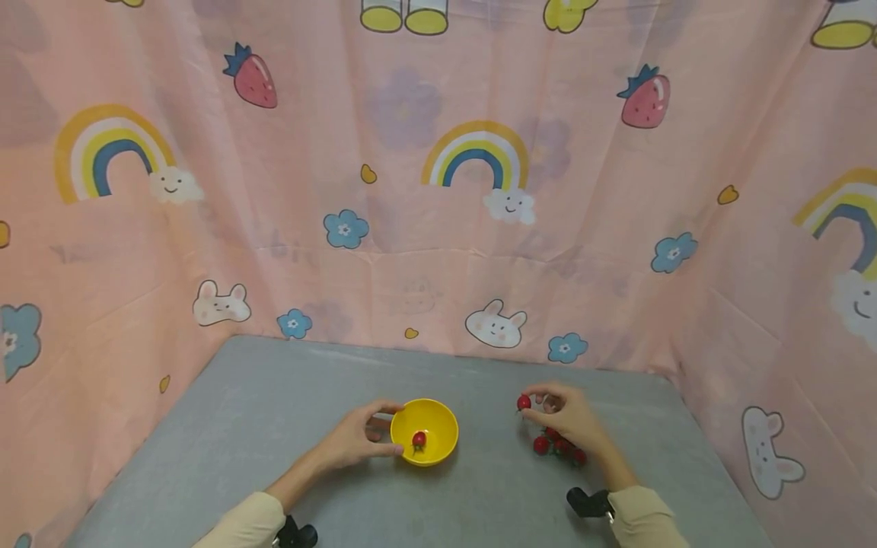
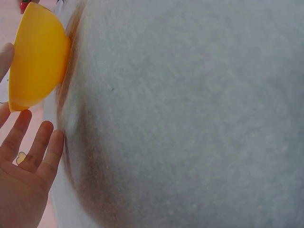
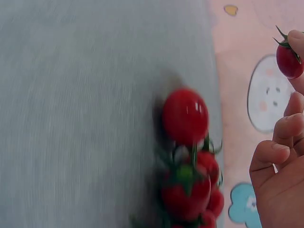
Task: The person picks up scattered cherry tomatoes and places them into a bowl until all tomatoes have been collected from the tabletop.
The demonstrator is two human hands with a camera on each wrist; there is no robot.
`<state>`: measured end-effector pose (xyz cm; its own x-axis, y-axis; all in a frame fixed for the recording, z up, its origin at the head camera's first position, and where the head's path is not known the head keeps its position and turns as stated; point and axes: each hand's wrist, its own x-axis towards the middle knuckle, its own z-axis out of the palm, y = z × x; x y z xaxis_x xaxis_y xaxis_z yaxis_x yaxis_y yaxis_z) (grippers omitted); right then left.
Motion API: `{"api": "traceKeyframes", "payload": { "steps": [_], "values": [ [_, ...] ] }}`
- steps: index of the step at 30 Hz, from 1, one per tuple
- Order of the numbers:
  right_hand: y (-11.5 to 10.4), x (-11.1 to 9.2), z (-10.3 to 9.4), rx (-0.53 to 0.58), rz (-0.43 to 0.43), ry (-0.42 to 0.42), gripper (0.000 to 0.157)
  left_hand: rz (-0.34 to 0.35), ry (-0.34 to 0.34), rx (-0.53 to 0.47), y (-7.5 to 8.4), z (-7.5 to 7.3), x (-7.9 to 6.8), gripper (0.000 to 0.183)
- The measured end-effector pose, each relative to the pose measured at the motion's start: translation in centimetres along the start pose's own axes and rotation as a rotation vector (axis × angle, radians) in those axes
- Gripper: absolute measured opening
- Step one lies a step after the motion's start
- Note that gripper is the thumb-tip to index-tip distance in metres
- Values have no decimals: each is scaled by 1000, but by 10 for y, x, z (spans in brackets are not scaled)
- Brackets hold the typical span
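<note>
Two sleeves (image 1: 253, 520) are nearest me. Tabletop (image 1: 489, 479) room separates left hand (image 1: 356, 435), gripping one bowl (image 1: 440, 423), from right hand (image 1: 572, 415), pinching one tomato (image 1: 524, 402).

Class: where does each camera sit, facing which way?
Head: worn on the head, facing forward and down at bowl and tomatoes; left hand, right hand show.
Left wrist: on that wrist, facing tabletop, bowl at image edge; left hand shows.
Right wrist: on that wrist, facing tomatoes; right hand shows.
Head and left wrist share the bowl.
</note>
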<state>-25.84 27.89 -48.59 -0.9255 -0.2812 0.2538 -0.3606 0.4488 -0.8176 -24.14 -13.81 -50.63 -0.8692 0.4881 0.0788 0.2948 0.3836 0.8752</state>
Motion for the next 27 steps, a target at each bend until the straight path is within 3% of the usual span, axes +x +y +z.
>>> {"api": "traceKeyframes", "payload": {
  "steps": [5,14,19,27],
  "values": [
    [-8,8,15,40,26,5,32,-4,4,-2,-1,0,0,60],
    [-16,21,39,26,-33,28,27,0,0,-6,0,0,0,61],
    [-20,26,49,39,-40,5,27,-1,-2,-8,0,-1,0,61],
    [-29,29,62,84,-121,-73,26,-7,-8,-17,1,-1,0,60]
  ]
}}
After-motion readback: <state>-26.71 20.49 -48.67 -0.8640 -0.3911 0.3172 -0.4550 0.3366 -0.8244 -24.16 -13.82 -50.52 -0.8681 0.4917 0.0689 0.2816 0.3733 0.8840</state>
